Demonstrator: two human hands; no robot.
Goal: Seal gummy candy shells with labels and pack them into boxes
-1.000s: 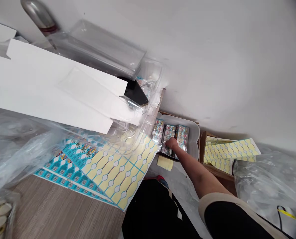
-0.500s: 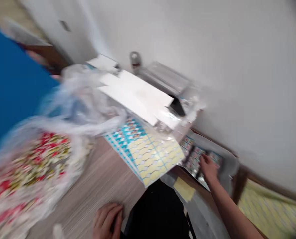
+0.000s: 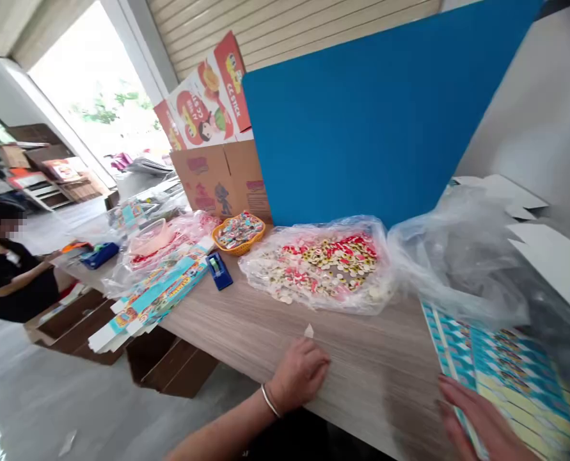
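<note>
My left hand (image 3: 300, 374) rests on the wooden table with its fingers curled in, and I see nothing in them. Just beyond its knuckles lies a small white piece (image 3: 309, 331). At the lower right, my right hand (image 3: 479, 419) is smeared by motion over the left edge of the blue and yellow printed sheets (image 3: 515, 365). A pale blue strip shows between its fingers; whether it is held or is the sheets' edge I cannot tell. Ahead of my left hand, an open clear plastic bag (image 3: 380, 298) spreads around many small red, white and olive pieces (image 3: 335, 259).
A blue tape dispenser (image 3: 219, 271), a yellow basket (image 3: 239, 248) of small packets and flat printed cartons (image 3: 162, 291) lie to the left. A blue board (image 3: 361, 128) stands behind. Crumpled clear plastic (image 3: 457, 256) lies at right. A person (image 3: 16, 269) sits at far left.
The view has swung left from the wall to the table. My right hand has come up from the box of small printed items beside the table to the sheets. My left hand's fingers are more curled.
</note>
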